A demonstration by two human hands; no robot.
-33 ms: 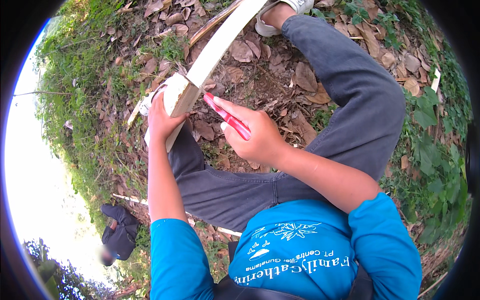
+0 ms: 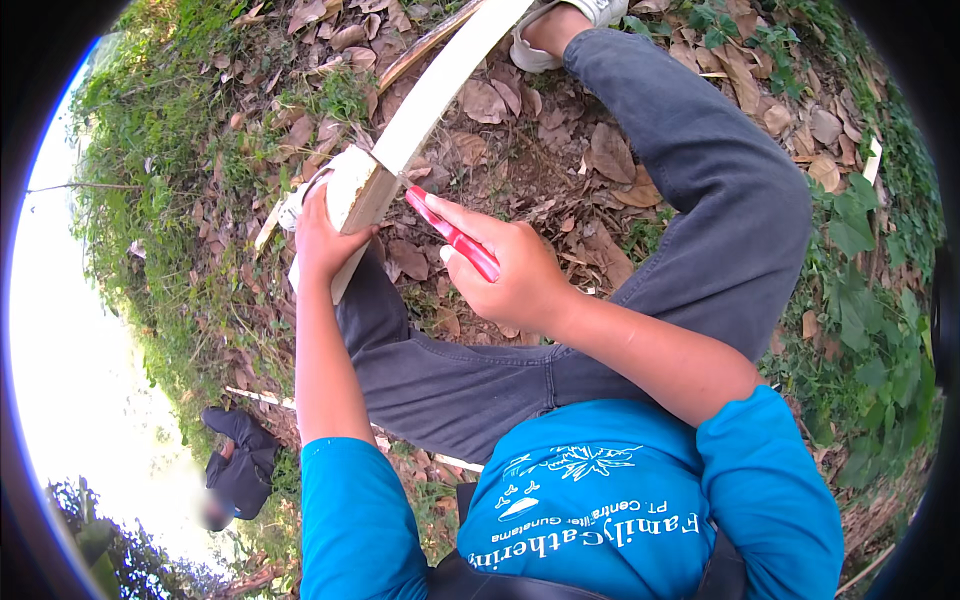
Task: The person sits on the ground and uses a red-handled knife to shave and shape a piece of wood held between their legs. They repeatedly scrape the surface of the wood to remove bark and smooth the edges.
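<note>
My right hand (image 2: 510, 265) is closed round the red handle (image 2: 455, 235) of a tool with a thin blade. That blade lies across a long pale wooden strip (image 2: 440, 95), against the end of a thick pale wood block (image 2: 372, 200). Most of the blade is hidden, so I cannot tell whether it is a saw or a knife. My left hand (image 2: 325, 240) grips the block from its left side, with the thumb over its near face. From the block, the strip runs up and right toward my shoe (image 2: 535, 50).
Dry brown leaves (image 2: 610, 155) and green plants (image 2: 860, 330) cover the ground. My bent legs (image 2: 700, 170) lie on either side of the wood. A darker stick (image 2: 425, 45) is beside the strip. Another person in dark clothes (image 2: 243, 465) is at the lower left.
</note>
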